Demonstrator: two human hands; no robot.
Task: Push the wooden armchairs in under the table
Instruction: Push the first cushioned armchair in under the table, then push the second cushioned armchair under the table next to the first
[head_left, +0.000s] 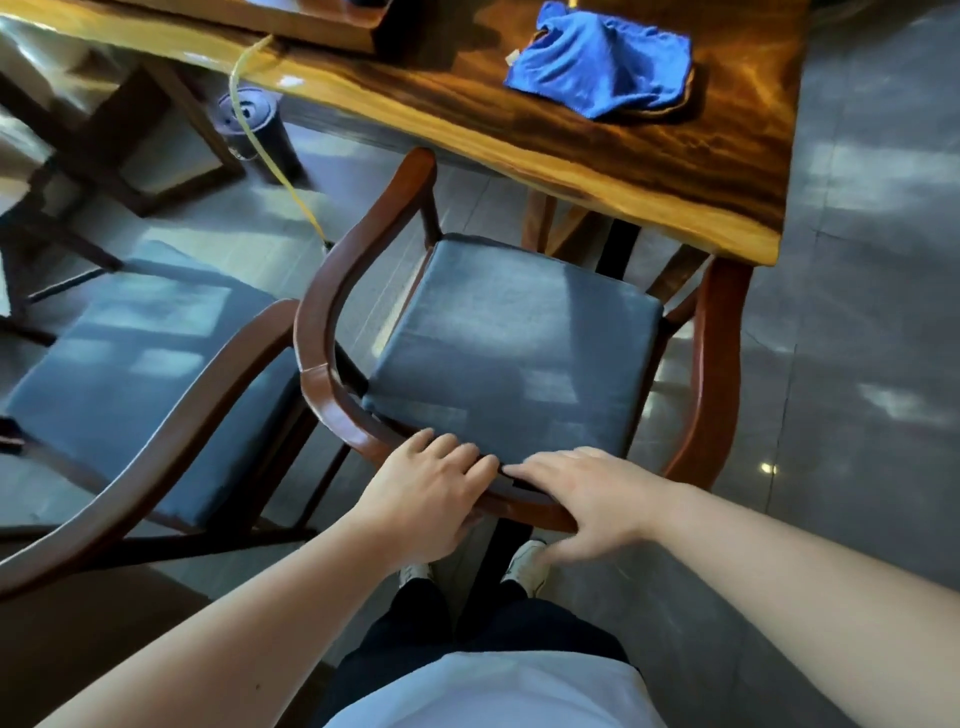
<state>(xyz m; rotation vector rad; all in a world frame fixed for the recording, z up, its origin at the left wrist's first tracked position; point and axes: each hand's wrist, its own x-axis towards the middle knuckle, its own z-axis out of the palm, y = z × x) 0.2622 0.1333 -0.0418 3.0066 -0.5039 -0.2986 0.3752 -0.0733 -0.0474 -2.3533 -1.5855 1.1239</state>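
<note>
Head view: left hand (431, 486) and right hand (587, 499) clasp armchair (511, 343) back, hiding it

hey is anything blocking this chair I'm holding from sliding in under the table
Nothing visible on the floor blocks the armchair ahead. Both hands, left hand and right hand, rest on its back rail. The risk is the right armrest, which looks level with the table corner; whether it clears underneath is unclear.

Wooden armchair (519, 332), curved reddish-brown frame and dark blue-grey seat cushion, stands upright facing the table (597, 140), front edge just under its near right corner. Second, matching armchair (140, 358) stands to its left, farther from the tabletop.
</note>
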